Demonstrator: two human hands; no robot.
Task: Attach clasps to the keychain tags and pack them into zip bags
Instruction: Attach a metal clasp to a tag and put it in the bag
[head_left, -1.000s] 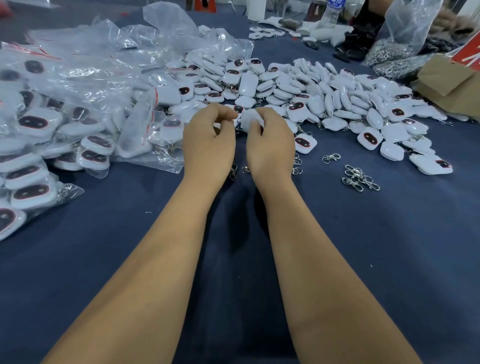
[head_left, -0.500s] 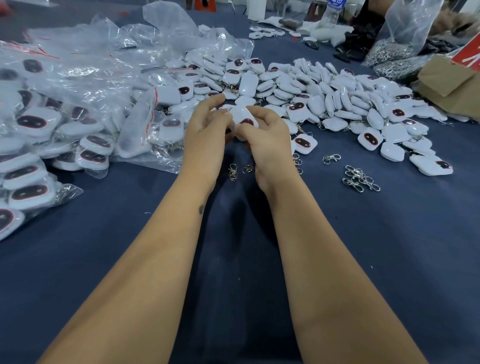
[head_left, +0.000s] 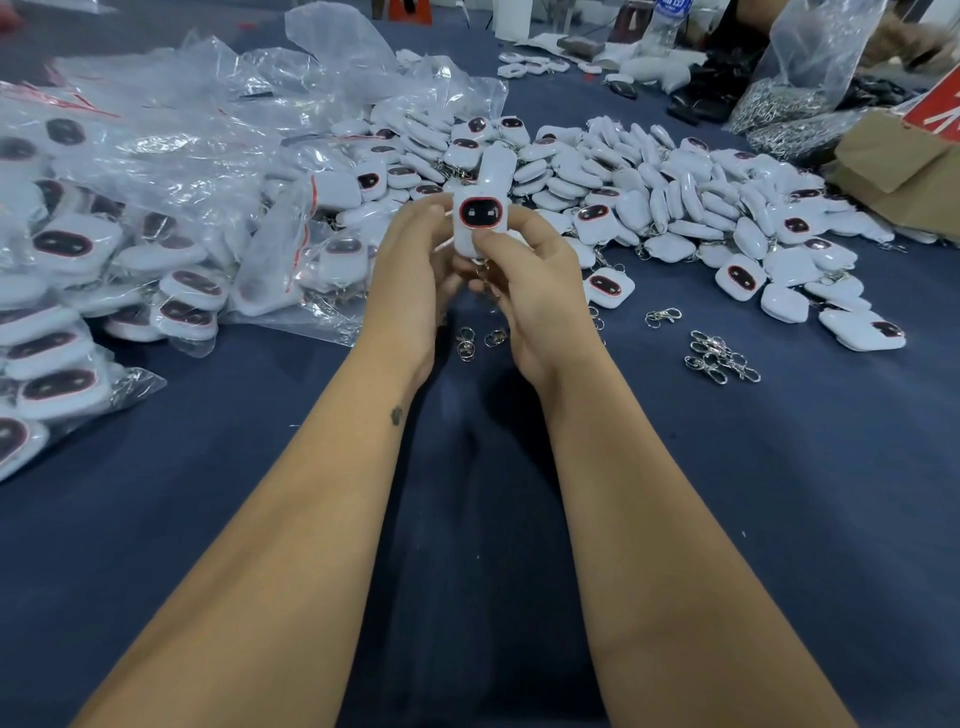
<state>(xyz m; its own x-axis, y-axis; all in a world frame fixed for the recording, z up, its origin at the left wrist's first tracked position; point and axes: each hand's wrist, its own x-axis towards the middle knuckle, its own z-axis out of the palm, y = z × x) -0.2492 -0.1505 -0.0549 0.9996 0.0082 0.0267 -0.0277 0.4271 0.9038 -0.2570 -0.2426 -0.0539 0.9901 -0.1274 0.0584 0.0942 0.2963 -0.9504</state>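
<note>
Now the tabletop (head_left: 727, 519), covered in dark blue cloth, fills nearly everything in front of me. To my left lies a heap of clear bags (head_left: 130, 218), many already packed with white tags. Straight ahead and to my right spreads a loose pile of tags (head_left: 675, 192), some face up with their dark, red-rimmed screens showing. A cardboard box (head_left: 893, 161) sits at the far right edge, with a plastic sack of metal clasps (head_left: 795, 109) just behind it. Nearer me, a small cluster of clasps (head_left: 719, 358) lies on the cloth to my right, and a few rings (head_left: 475, 340) lie just below my wrists. My left hand (head_left: 410, 280) and right hand (head_left: 540, 291) are raised close together above the cloth, both pinching one tag (head_left: 480, 218), upright, face toward me, my right thumb on its lower front. Whether a clasp hangs under it I cannot tell.
</note>
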